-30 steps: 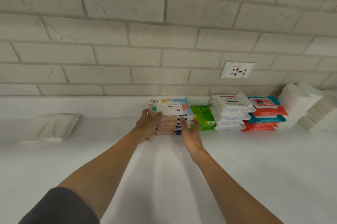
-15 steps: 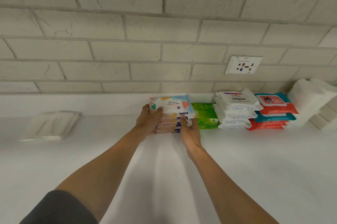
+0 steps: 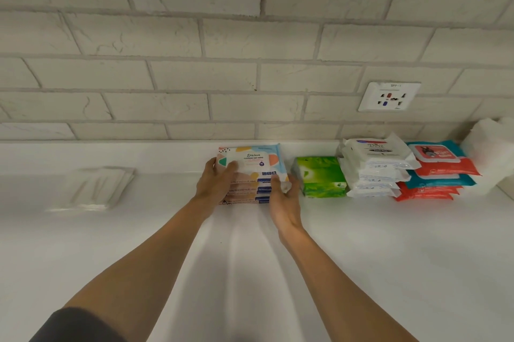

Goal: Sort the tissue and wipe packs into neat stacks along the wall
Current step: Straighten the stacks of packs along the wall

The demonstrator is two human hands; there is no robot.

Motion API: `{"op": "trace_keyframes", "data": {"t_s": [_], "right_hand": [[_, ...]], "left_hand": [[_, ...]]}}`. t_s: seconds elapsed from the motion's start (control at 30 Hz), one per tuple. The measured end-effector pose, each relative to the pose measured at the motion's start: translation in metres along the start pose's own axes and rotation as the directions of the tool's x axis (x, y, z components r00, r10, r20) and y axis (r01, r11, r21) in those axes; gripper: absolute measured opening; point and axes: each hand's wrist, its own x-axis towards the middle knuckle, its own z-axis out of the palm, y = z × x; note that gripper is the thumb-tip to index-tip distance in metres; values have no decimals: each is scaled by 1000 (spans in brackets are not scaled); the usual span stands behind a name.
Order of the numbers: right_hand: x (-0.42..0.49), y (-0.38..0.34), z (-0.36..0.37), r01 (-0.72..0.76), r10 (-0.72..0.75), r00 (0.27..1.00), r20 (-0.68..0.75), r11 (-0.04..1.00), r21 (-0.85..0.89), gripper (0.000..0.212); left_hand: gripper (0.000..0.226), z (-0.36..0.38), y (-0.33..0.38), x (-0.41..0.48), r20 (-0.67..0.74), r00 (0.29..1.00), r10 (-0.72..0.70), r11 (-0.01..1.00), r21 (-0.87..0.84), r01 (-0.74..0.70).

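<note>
A stack of pastel wet-wipe packs (image 3: 256,166) stands on the white counter (image 3: 361,258) against the wall. My left hand (image 3: 215,184) grips the stack's left side, thumb on the top pack. My right hand (image 3: 286,197) holds the stack's right front corner, fingers curled around it. To the right along the wall sit green tissue packs (image 3: 319,176), a stack of white wipe packs (image 3: 374,166), and a stack of red and teal wipe packs (image 3: 439,172).
A pile of clear-wrapped white packs (image 3: 98,188) lies on the counter at the left. White tissue bundles (image 3: 492,152) stand at the far right by the wall. A power socket (image 3: 389,96) is on the brick wall above.
My right hand has slid from the stack's front to its right corner. The stack and my left hand stay about where they were.
</note>
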Motion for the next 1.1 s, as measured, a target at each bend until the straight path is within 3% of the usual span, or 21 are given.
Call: {"op": "trace_keyframes", "data": {"t_s": [0.1, 0.3, 0.37, 0.5, 0.7, 1.1], "right_hand": [[5, -9, 3, -29, 29, 1000, 0, 994, -102, 46], [20, -12, 17, 36, -44, 999, -13, 932, -360, 68], [22, -14, 18, 61, -71, 997, -21, 947, -314, 73], [21, -21, 15, 95, -92, 995, 23, 982, -161, 53], [23, -26, 25, 134, -107, 983, 148, 972, -190, 37], [8, -31, 75, 134, -72, 968, 241, 958, -253, 41]], "left_hand": [[70, -10, -4, 2, -5, 1000, -17, 1000, -6, 17], [55, -16, -5, 1, -1, 1000, 5, 1000, -18, -5], [53, -16, -6, 1, 6, 1000, 20, 1000, -22, -20], [47, -19, -9, 1, 21, 999, 45, 999, -11, -45], [43, -34, -15, 3, 15, 993, 115, 993, 36, -116], [32, -92, -31, 14, 7, 995, 100, 995, -1, -100]]}}
